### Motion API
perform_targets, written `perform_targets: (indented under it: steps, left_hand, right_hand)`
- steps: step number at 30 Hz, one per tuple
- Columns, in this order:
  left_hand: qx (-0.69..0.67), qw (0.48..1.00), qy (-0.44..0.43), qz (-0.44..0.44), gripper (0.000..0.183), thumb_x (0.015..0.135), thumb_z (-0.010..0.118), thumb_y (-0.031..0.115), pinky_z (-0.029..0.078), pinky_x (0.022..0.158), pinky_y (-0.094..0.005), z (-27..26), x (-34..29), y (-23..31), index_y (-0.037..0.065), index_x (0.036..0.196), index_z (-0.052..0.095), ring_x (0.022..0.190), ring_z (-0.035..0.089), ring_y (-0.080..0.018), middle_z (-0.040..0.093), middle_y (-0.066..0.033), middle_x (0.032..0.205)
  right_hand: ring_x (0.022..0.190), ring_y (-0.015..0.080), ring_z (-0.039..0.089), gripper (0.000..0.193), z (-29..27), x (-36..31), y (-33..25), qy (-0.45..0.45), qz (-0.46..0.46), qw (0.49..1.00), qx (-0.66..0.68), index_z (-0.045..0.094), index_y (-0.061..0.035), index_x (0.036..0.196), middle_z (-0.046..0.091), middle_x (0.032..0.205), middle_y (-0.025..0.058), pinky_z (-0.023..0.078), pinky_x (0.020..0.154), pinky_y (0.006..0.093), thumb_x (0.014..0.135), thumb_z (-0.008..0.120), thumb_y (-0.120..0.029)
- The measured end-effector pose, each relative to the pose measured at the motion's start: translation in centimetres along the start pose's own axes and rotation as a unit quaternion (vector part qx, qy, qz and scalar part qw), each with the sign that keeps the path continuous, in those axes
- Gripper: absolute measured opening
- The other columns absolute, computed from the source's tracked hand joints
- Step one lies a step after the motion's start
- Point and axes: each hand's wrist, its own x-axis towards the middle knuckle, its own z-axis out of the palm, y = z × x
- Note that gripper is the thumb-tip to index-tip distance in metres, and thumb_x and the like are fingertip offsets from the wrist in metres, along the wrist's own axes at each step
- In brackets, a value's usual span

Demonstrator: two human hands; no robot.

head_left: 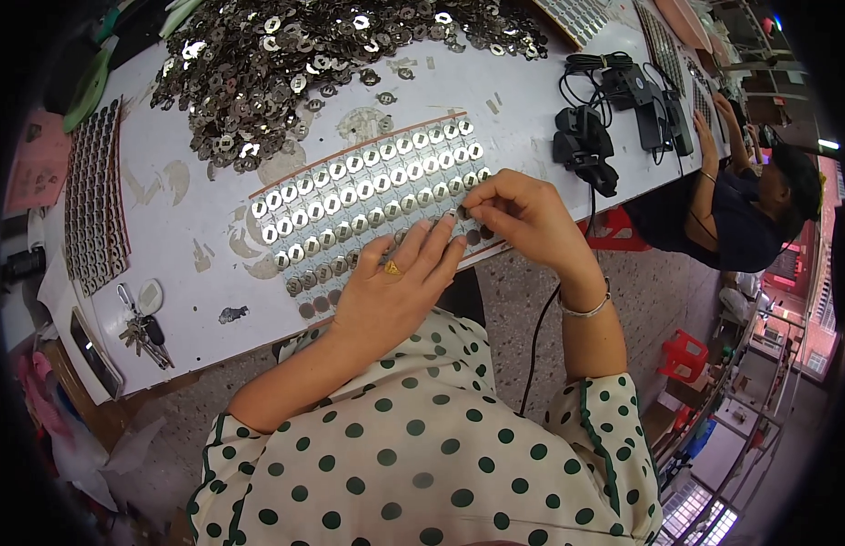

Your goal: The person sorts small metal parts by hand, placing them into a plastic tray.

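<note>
A flat board (368, 187) lies near the table's front edge, set with rows of round, shiny metal pieces that have dark slots in the middle. Over its front rows rests my left hand (400, 273), palm down with fingers stretched out, a yellow ring on one of them. Its fingertips touch the pieces near the right end. There, my right hand (523, 214) pinches a small metal piece (463, 211) between thumb and forefinger, mostly hidden by the fingers. Darker round spots (321, 304) show along the front row, partly under my left hand.
A big heap of loose metal pieces (259, 73) covers the table's back. Another filled board (97, 200), keys (148, 332) and a phone (97, 350) lie at left. Black devices with cables (582, 146) stand at right. A person (750, 205) works farther right, near red stools (684, 355).
</note>
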Motion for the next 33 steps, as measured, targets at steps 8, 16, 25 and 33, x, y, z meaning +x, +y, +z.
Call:
perform_targets:
  steps: [8, 16, 25, 33]
  left_hand:
    - [0.009, 1.000, -0.009, 0.004, 0.048, 0.093, 0.069, 0.036, 0.034, 0.106, -0.0422, 0.1, -0.1, -0.1, 0.020, 0.138, 0.062, 0.133, 0.050, -0.0178, 0.054, -0.0020, 0.151]
    - [-0.001, 1.000, -0.010, 0.008, 0.047, 0.094, 0.068, 0.035, 0.035, 0.106, -0.0432, 0.1, -0.2, -0.2, 0.019, 0.138, 0.063, 0.133, 0.049, -0.0183, 0.054, -0.0032, 0.151]
    - [-0.013, 1.000, 0.005, 0.009, 0.043, 0.093, 0.065, 0.028, 0.034, 0.106, -0.0435, 0.1, -0.2, 0.0, 0.017, 0.135, 0.065, 0.132, 0.050, -0.0183, 0.055, -0.0031, 0.150]
    - [-0.026, 1.000, 0.014, 0.010, 0.043, 0.093, 0.065, 0.027, 0.034, 0.104, -0.0415, 0.1, 0.0, -0.4, 0.016, 0.134, 0.064, 0.129, 0.052, -0.0168, 0.057, -0.0026, 0.146]
  right_hand:
    - [0.070, 0.0054, 0.058, 0.014, 0.2, 0.1, -0.4, -0.018, 0.008, 1.000, 0.006, 0.072, -0.0021, 0.101, 0.065, 0.082, -0.0002, 0.047, 0.062, 0.0226, 0.089, 0.070, 0.004]
    - [0.068, 0.0064, 0.056, 0.017, 0.6, 0.3, -0.7, -0.001, -0.002, 1.000, -0.007, 0.071, -0.0032, 0.103, 0.062, 0.081, 0.0002, 0.047, 0.060, 0.0235, 0.087, 0.074, 0.001]
    - [0.067, 0.0101, 0.058, 0.015, 1.7, -1.1, -0.4, 0.057, 0.051, 0.997, 0.014, 0.067, -0.0026, 0.095, 0.062, 0.083, 0.0033, 0.049, 0.061, 0.0260, 0.086, 0.078, -0.002]
    - [0.073, 0.0215, 0.064, 0.014, 0.8, 3.4, -3.7, 0.088, -0.062, 0.988, -0.108, 0.070, -0.0033, 0.101, 0.067, 0.089, 0.0087, 0.052, 0.066, 0.0321, 0.087, 0.074, -0.003]
